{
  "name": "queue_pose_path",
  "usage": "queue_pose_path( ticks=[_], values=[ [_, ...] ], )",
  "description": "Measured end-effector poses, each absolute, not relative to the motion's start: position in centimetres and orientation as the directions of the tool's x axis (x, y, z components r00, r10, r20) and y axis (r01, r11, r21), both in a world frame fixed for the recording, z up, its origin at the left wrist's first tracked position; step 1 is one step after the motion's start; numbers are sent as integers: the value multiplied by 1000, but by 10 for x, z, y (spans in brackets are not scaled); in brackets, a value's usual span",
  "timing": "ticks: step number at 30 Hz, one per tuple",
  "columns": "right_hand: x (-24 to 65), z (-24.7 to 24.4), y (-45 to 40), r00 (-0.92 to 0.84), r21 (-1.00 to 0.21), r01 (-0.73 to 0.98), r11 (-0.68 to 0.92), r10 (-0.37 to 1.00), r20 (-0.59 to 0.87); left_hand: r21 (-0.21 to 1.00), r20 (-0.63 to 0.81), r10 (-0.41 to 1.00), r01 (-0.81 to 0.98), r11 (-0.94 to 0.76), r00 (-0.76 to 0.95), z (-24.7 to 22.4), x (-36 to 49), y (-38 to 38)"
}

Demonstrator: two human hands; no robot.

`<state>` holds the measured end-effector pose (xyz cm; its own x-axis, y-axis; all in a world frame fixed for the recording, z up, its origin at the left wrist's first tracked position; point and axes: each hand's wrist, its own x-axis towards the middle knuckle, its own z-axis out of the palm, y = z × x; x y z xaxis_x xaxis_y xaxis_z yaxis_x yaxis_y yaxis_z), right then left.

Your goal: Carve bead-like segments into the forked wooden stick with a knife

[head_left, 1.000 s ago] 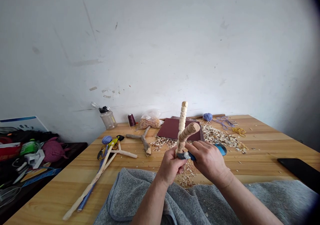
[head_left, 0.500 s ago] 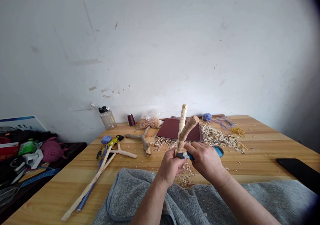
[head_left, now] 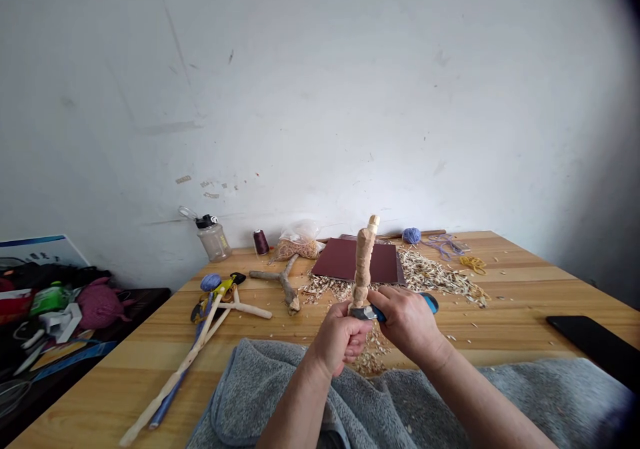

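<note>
My left hand [head_left: 340,337] is wrapped round the lower end of a peeled forked branch [head_left: 363,262], which stands nearly upright. One prong of it hides most of the other. My right hand [head_left: 409,321] is closed on the blue handle of a knife [head_left: 364,312]. Its short grey blade lies across the wood just above my left fingers, touching or very close to it. Beneath my hands is a grey towel [head_left: 270,376], and wood chips [head_left: 373,352] are scattered on the table [head_left: 505,336].
A dark red board [head_left: 355,261] lies among shavings [head_left: 445,276]. A forked branch with bark [head_left: 286,282], peeled sticks [head_left: 175,376], a bottle [head_left: 213,239], a thread spool [head_left: 261,242], a plastic bag [head_left: 299,241], blue yarn [head_left: 411,235] and a black flat object [head_left: 595,344] lie around.
The forked branch has turned in my left hand, so its two prongs now nearly line up instead of spreading apart. The knife stays at its lower part. The view has shifted slightly.
</note>
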<state>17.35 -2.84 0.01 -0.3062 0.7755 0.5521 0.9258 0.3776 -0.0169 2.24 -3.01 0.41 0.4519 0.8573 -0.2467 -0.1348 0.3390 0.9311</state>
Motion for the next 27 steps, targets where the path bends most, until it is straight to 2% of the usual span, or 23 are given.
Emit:
queue_pose_path(
  ticks=[4,10,22,27],
  values=[
    [180,4,-28,-341,-22,904,428,749,568,916,-190,850,-222,333,491,4,25,-31],
    [179,8,-33,-407,2,872,490,721,561,914,-87,910,-331,234,405,3,25,-27],
    [164,6,-40,-201,-64,959,275,824,529,941,47,967,-335,41,250,-9,34,-27],
    [161,8,-43,-178,-79,965,249,848,498,946,87,971,-325,-10,222,-14,37,-26]
  ],
)
